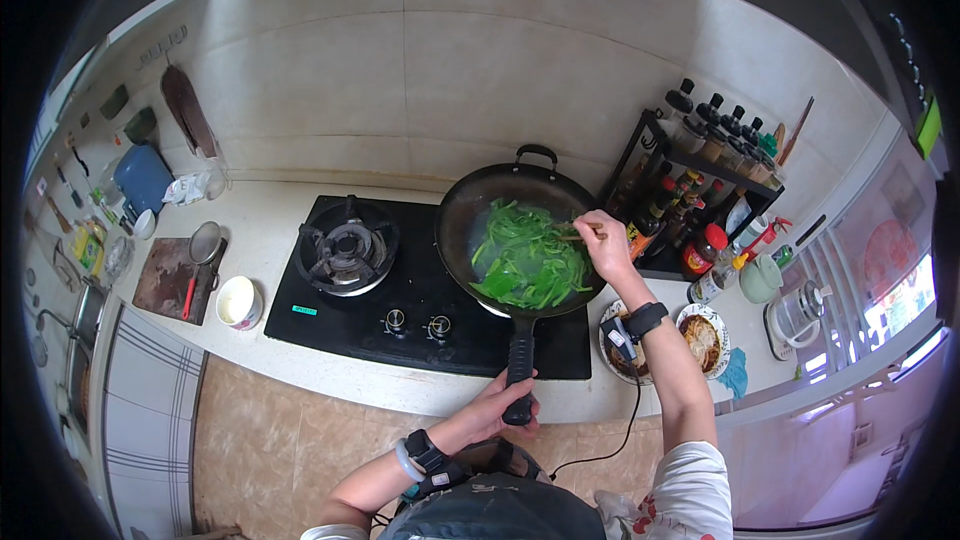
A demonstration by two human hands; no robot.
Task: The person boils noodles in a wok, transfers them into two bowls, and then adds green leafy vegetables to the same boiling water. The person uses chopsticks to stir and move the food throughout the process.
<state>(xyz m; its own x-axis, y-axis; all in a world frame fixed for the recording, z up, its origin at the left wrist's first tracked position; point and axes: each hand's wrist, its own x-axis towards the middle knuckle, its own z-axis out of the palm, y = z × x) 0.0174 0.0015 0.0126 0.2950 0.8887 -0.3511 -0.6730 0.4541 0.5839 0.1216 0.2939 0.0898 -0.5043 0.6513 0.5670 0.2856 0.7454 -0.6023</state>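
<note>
A dark wok (480, 199) with a long black handle (520, 360) sits over the right burner of the black gas cooktop (450, 354). My left hand (504, 403) is wrapped around the lower end of that handle. Leafy greens (529, 255) lie in cloudy liquid inside the wok. In my right hand (606, 244) is a pair of wooden chopsticks (570, 232), their tips down among the greens. The hand is over the wok's right rim. Below my right wrist, a patterned plate (609, 313) of food is partly hidden by the forearm and a wrist device.
A second plate of food (703, 341) lies to the right, beside a blue cloth (736, 373). Behind it, a black rack (705, 165) holds several bottles and jars. The left burner (348, 244) is bare. Further left are a white bowl (240, 303), a cutting board (161, 277) and a strainer (204, 244).
</note>
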